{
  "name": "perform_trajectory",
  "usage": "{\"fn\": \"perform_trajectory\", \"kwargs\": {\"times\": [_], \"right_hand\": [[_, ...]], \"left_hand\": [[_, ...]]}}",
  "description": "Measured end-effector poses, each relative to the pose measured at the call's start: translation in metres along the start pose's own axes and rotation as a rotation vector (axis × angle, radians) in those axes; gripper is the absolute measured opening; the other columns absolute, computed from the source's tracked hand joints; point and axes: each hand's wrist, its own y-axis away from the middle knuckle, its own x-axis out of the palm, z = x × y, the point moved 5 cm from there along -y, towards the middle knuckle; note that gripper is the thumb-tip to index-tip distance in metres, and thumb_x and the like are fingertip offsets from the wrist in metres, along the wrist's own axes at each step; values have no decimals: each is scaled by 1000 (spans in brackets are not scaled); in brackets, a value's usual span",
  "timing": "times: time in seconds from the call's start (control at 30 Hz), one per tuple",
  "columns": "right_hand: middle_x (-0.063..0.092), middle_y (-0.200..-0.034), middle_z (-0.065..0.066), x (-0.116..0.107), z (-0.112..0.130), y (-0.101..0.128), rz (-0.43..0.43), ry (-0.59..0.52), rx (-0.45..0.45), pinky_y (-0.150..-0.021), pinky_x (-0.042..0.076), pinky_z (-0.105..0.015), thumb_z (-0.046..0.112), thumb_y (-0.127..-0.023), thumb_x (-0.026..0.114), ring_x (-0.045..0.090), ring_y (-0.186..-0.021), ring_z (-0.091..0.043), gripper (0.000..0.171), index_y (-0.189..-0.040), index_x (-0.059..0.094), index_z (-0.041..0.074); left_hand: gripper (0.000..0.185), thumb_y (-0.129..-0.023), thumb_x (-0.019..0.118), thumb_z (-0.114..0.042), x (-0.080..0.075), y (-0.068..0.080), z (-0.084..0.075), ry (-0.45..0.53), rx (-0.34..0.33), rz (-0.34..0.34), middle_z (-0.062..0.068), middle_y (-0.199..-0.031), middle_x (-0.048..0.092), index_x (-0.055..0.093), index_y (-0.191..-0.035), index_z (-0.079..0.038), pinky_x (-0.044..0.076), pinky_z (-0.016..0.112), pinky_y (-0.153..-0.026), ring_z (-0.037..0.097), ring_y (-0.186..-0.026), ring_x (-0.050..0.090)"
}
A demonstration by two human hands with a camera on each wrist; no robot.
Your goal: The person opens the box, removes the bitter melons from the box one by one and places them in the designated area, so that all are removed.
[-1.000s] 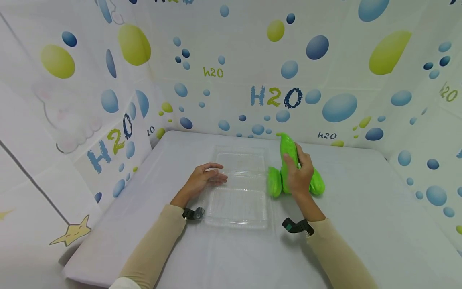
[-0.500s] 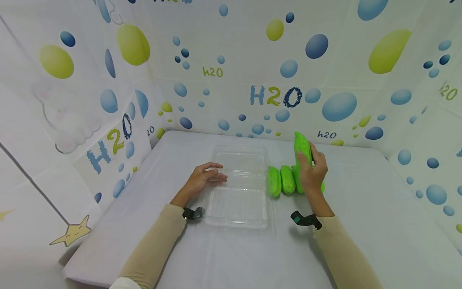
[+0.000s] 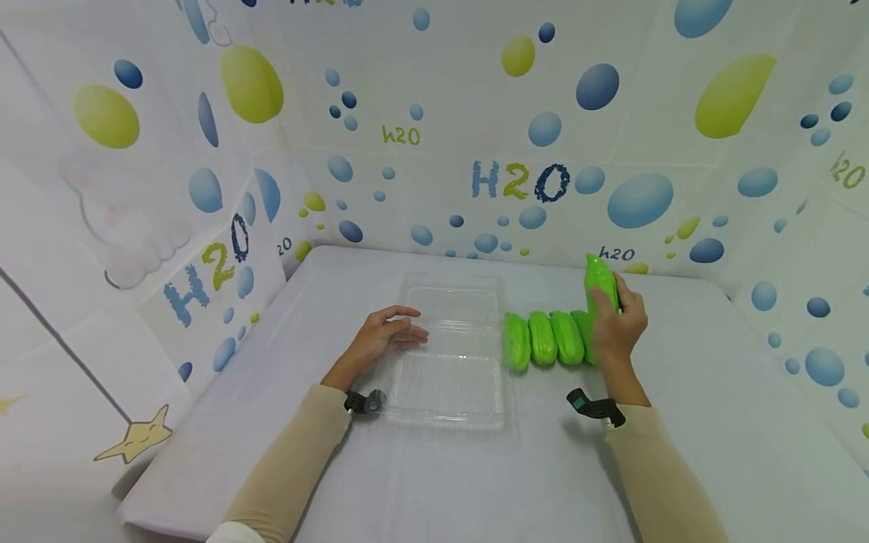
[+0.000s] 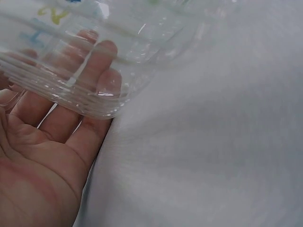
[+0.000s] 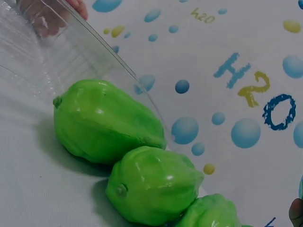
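Just right of the clear plastic container (image 3: 451, 354), the right hand (image 3: 619, 332) grips a bright green chayote (image 3: 600, 286), its fingers curled round the lower part so the fruit stands up on end, tip toward the back wall. That held chayote sits at the far right end of a row of green chayotes (image 3: 543, 339) lying side by side on the white table (image 3: 679, 422); three of them lie flat and touching one another, and a further one is half hidden behind the hand. The leftmost fruit of the row lies just beside the container's right edge, as the right wrist view also shows, where three fruits (image 5: 151, 184) line up against the clear rim.

Across the container, the left hand (image 3: 383, 335) rests with straight, relaxed fingers on the container's left edge. From the left wrist view the fingers (image 4: 94, 71) show through the ribbed transparent wall (image 4: 99, 101), slipped under its corner, palm up against the table. Both forearms wear beige sleeves (image 3: 292, 460).
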Motion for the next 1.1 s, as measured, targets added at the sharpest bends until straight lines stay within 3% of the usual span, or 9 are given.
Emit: {"fn": "perform_trajectory", "kwargs": {"times": [0.5,1.1], "right_hand": [[54,-107,10,-22,-22,-13,-69,17,184,-89,41,-23,27,-89,74,50,-103,-5,47,-135,67,21],[53,-121,1,-30,-50,-16,-48,92,285,-93,46,-26,28,-90,70,50,-114,-12,50,-139,64,21]], "left_hand": [[39,-107,45,-3,0,-1,2,8,6,-3,28,-109,73,41,-143,13,58,44,-90,34,-101,74],[40,-107,48,-8,0,0,1,-12,8,-13,29,-112,71,43,-141,12,57,44,-92,37,-104,73]]}}
